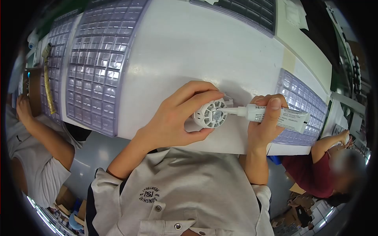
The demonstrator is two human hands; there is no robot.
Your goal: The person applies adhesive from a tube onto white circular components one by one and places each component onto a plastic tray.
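Near the front edge of the white table [169, 43], my left hand [177, 114] grips a round white part [204, 114] between thumb and fingers. Its slotted, wheel-like face, with a grey square at the centre, is turned to the right. My right hand [267, 118] is closed around a white tube [293, 118] with printed text. The tube lies nearly level, and its narrow nozzle points left at the slotted face. Whether the nozzle tip touches the face I cannot tell. A small white piece shows just behind the round part.
Clear compartment trays [96, 59] lie at the left, with a yellow strip [48, 84] on the outer one. Another clear tray [301, 102] is at the right, and a dark-celled tray [252, 13] at the back. Other people sit on both sides.
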